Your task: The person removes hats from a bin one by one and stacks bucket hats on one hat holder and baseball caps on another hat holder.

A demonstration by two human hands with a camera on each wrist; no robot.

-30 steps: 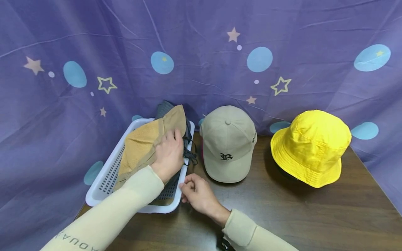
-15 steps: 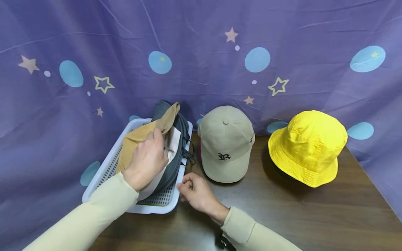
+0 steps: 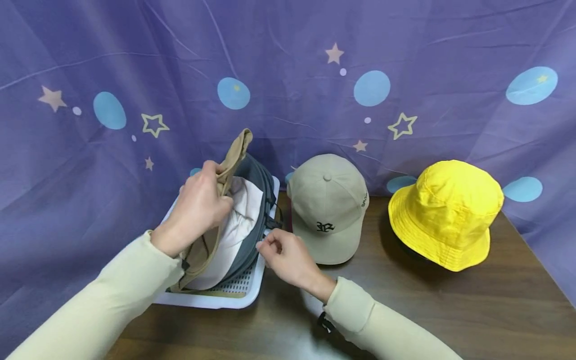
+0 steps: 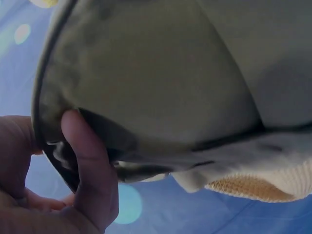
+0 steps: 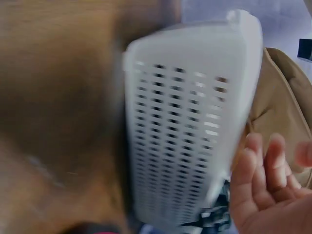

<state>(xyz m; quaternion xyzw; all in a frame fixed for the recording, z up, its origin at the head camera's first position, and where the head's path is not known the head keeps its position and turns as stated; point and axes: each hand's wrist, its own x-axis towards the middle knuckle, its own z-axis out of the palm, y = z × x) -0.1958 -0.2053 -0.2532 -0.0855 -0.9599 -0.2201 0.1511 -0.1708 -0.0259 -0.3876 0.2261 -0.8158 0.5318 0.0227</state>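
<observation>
My left hand (image 3: 198,205) grips the edge of a tan brimmed hat (image 3: 235,156), tipped up on its side over the basket. In the left wrist view the thumb and fingers (image 4: 87,165) pinch its brim, and part of a woven straw-coloured surface (image 4: 253,189) shows below. A dark grey hat (image 3: 252,237) with a pale lining (image 3: 240,220) lies in the white basket (image 3: 249,295), black straps over the side. My right hand (image 3: 290,257) hovers by the basket's right rim, fingers loosely bent and holding nothing.
A beige baseball cap (image 3: 328,205) stands just right of the basket. Farther right is a yellow bucket hat (image 3: 454,210). All rest on a brown wooden table (image 3: 414,320), with a purple patterned curtain (image 3: 292,100) behind.
My left hand has moved left and raised the tan hat's edge, tipping it up and uncovering the grey hat and pale lining. My right hand has risen slightly from the rim.
</observation>
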